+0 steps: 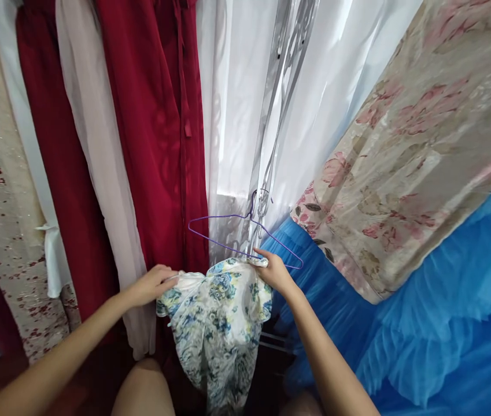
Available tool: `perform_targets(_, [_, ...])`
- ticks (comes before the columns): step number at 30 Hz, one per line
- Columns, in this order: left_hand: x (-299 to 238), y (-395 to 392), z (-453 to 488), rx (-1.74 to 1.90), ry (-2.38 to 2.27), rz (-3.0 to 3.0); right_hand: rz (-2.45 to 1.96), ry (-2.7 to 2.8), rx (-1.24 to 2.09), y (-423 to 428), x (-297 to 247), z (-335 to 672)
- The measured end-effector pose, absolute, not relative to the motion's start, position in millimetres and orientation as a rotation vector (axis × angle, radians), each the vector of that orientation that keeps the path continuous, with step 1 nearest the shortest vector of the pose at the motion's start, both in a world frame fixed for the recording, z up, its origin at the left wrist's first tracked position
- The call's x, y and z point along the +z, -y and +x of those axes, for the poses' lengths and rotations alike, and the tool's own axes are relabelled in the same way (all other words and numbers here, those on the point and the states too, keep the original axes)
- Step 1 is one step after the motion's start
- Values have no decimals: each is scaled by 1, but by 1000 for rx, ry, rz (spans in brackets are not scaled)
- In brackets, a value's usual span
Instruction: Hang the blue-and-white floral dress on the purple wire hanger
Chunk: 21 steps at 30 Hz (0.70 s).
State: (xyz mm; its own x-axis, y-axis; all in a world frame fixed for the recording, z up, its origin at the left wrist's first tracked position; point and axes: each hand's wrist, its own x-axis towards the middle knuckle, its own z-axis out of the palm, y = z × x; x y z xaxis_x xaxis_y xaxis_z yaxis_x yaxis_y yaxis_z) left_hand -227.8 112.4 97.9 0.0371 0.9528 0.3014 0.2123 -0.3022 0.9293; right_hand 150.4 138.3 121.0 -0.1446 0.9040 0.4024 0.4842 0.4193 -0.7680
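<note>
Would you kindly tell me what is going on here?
A person holds a blue-and-white floral garment up by its top, with the left hand at one side and the right hand at the other. Just beyond it is a purple hanger, both ends outside the garment. Red fabric hangs to the left, ruffled blue fabric to the right.

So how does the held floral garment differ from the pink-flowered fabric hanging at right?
The floral garment bears blue flowers on white; the pink-flowered fabric, pink ones on beige. The left hand and right hand hold the garment, while the fabric hangs untouched. Both are floral.
</note>
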Motion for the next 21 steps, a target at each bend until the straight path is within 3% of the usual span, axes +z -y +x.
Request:
perform_targets(4, [132, -147, -243, 935, -1344, 2102, -1241, 1814, 606, -140, 101, 150])
perform_targets(10, [185, -176, -242, 877, -1606, 2546, -1251, 1762, 591, -118, 97, 145])
perform_targets(17, [180, -151, -250, 610, -1593, 2653, -1247, 1729, 626, -114, 91, 142])
perform_targets(21, [192, -140, -252, 726, -1662, 2681, -1221, 1741, 676, -116, 89, 138])
